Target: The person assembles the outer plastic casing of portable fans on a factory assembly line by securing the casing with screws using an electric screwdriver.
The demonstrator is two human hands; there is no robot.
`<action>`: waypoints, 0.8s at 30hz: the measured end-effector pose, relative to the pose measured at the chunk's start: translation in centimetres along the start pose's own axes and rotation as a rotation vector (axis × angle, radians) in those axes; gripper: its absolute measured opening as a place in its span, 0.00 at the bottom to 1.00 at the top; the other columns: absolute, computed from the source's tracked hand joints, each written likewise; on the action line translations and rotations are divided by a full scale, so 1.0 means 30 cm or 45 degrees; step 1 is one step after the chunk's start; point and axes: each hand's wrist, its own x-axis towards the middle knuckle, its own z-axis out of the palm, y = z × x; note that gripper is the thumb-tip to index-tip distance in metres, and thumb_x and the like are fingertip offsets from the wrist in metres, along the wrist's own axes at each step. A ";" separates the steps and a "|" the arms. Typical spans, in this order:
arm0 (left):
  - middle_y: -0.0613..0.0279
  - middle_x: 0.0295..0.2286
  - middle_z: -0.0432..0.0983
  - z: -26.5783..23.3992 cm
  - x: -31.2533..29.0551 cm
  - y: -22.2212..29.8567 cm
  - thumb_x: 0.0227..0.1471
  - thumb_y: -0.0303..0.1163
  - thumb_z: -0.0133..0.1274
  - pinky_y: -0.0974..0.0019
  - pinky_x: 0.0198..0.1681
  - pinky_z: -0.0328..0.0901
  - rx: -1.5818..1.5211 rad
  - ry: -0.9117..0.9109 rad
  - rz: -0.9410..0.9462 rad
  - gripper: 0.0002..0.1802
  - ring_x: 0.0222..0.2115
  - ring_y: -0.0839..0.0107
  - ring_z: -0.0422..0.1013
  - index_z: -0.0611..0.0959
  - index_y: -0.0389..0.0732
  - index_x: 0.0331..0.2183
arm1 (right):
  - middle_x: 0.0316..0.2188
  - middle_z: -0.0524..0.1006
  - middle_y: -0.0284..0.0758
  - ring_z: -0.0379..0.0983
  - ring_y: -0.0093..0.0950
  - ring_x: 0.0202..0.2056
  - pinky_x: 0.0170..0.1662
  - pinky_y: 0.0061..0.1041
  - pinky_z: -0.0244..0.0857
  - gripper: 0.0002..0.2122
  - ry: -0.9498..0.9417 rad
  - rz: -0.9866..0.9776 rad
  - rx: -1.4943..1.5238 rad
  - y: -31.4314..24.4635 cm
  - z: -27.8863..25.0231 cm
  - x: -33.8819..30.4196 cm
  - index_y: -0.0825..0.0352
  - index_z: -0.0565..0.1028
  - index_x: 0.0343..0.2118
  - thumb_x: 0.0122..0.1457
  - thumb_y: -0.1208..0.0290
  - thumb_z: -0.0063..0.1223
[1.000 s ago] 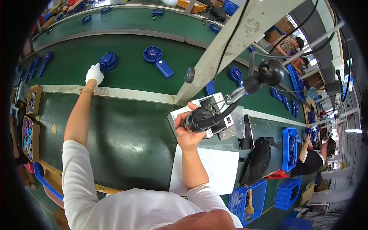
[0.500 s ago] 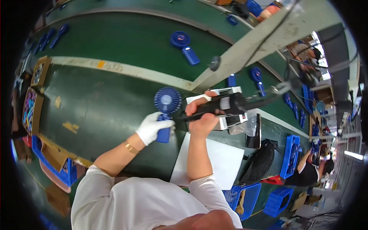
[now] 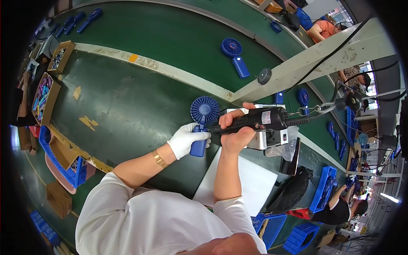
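Observation:
A blue handheld fan is held by its handle in my white-gloved left hand, with the round grille away from me. My bare right hand is wrapped round a black electric screwdriver, which lies nearly level and points left. Its tip is at the fan's neck, beside my left thumb; whether it touches a screw is too small to tell. A metal hook and a cable run from the screwdriver's rear end to the right.
Behind my right hand stands a white boxy device. A white sheet lies under my right forearm. Another fan rests on the green belt beyond the white rail. A slanted post rises at right; cartons of small parts stand left.
The whole view has shifted, so the bench and both hands sit farther right. The screwdriver's tip has come closer to the fan's neck. Both hands keep their holds.

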 end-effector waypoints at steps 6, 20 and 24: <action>0.58 0.28 0.75 0.002 0.002 -0.001 0.45 0.23 0.56 0.66 0.32 0.71 -0.047 -0.032 0.015 0.12 0.26 0.68 0.74 0.73 0.34 0.34 | 0.17 0.69 0.35 0.66 0.23 0.19 0.22 0.20 0.59 0.39 -0.094 0.029 -0.014 0.036 -0.017 -0.018 0.71 0.62 0.44 0.39 0.41 0.61; 0.61 0.32 0.75 -0.038 0.027 -0.026 0.47 0.21 0.50 0.72 0.35 0.68 -0.003 -0.047 0.120 0.10 0.30 0.74 0.73 0.74 0.34 0.36 | 0.22 0.69 0.32 0.67 0.22 0.23 0.25 0.19 0.61 0.25 -0.474 -0.051 -0.328 0.121 -0.043 -0.059 0.74 0.68 0.34 0.39 0.63 0.69; 0.59 0.29 0.74 0.000 -0.003 -0.021 0.46 0.22 0.54 0.64 0.32 0.72 0.012 -0.059 0.062 0.11 0.26 0.68 0.73 0.72 0.35 0.34 | 0.23 0.71 0.35 0.65 0.22 0.22 0.25 0.18 0.59 0.30 -0.208 -0.149 0.010 -0.019 -0.006 -0.051 0.71 0.62 0.46 0.42 0.65 0.64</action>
